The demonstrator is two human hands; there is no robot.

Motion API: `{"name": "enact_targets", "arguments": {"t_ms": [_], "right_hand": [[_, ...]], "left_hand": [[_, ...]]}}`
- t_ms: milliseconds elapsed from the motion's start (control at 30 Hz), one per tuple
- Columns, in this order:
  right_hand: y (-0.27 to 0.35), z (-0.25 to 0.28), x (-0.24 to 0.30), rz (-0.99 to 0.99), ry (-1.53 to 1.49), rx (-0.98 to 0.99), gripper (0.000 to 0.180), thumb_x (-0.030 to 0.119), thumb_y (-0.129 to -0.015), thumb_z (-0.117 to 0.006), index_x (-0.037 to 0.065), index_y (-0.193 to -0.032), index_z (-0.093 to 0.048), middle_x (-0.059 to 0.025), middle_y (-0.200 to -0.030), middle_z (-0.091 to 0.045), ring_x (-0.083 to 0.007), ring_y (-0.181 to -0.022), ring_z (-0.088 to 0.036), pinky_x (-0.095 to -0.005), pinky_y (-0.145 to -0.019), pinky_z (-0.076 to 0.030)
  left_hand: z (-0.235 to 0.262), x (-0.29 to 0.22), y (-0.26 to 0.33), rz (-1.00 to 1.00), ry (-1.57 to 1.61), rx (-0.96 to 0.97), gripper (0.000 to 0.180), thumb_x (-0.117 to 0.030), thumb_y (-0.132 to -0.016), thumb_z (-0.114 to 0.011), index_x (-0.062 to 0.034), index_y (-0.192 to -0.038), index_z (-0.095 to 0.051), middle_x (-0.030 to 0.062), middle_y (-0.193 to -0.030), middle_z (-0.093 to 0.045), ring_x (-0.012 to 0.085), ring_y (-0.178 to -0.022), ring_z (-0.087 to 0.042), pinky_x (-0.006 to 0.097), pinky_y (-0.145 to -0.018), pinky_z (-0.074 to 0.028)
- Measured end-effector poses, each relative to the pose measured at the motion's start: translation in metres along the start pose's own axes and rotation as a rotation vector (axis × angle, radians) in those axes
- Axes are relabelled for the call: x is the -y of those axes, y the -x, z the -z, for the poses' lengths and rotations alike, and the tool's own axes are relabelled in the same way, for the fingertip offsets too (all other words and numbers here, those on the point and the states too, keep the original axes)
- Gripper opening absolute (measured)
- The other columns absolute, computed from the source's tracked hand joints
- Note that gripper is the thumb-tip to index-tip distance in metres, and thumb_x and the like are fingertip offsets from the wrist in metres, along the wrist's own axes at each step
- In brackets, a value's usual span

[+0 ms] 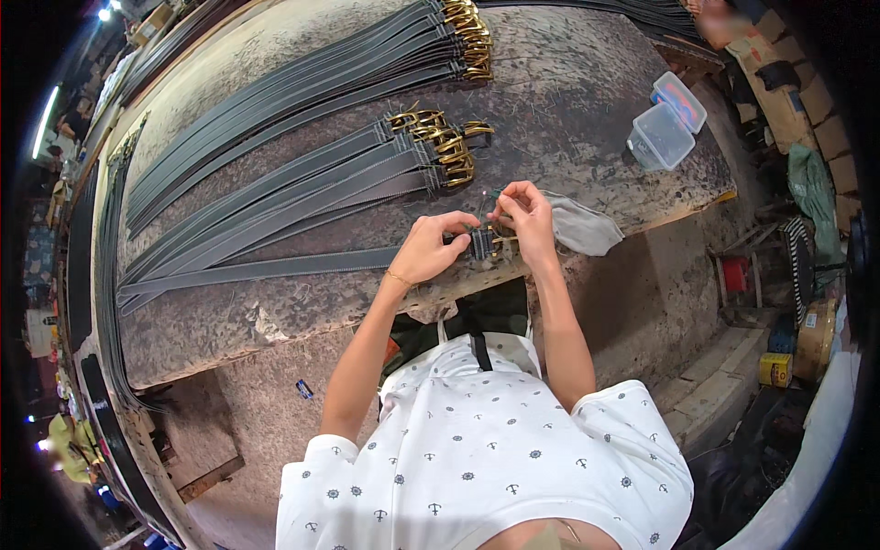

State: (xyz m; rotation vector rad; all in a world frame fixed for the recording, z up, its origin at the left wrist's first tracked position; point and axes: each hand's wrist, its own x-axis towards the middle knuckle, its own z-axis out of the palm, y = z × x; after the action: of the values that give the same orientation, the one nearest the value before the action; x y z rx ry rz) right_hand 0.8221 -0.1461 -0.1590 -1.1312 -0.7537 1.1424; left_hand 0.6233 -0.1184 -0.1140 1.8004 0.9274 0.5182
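While both hands work at the surface (275, 312) edge, left hand (426, 249) fingers clamped on grey belt (275, 268), right hand (527, 215) fingers pinching brass buckle (500, 240).

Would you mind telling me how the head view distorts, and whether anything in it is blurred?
Head view: fisheye bends the worktable edge and the belts; dark corners ring the frame; a bright lamp glares top left; a blurred patch sits top right; both hands, left hand and right hand, look sharp.
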Motion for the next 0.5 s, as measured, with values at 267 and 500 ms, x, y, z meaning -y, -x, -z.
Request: {"name": "enact_targets", "arguments": {"t_ms": [267, 500], "right_hand": [[-0.007, 0.002, -0.001, 0.172, 0.333, -0.046, 0.005, 0.004, -0.095, -0.063, 0.001, -0.096, -0.059, -0.0004, -0.081, -0.06, -0.0068, -0.067, -0.058, -0.0255, -0.058, -0.051], [-0.006, 0.003, -0.01, 0.272, 0.485, -0.159, 0.005, 0.003, -0.093, -0.064, 0.0, -0.094, -0.06, -0.0001, -0.077, -0.06, -0.0063, -0.066, -0.056, -0.0245, -0.059, -0.048]], "left_hand": [[-0.006, 0.016, -0.005, -0.002, -0.032, -0.007, 0.031, -0.007, -0.083, -0.061, 0.0004, -0.113, -0.067, 0.0122, -0.095, -0.073, 0.0198, -0.082, -0.067, 0.034, -0.078, -0.052], [-0.014, 0.023, -0.004, -0.006, -0.059, 0.01, 0.026, -0.006, -0.084, -0.062, 0.0006, -0.108, -0.068, 0.0117, -0.088, -0.072, 0.0231, -0.08, -0.065, 0.037, -0.076, -0.051]]}}
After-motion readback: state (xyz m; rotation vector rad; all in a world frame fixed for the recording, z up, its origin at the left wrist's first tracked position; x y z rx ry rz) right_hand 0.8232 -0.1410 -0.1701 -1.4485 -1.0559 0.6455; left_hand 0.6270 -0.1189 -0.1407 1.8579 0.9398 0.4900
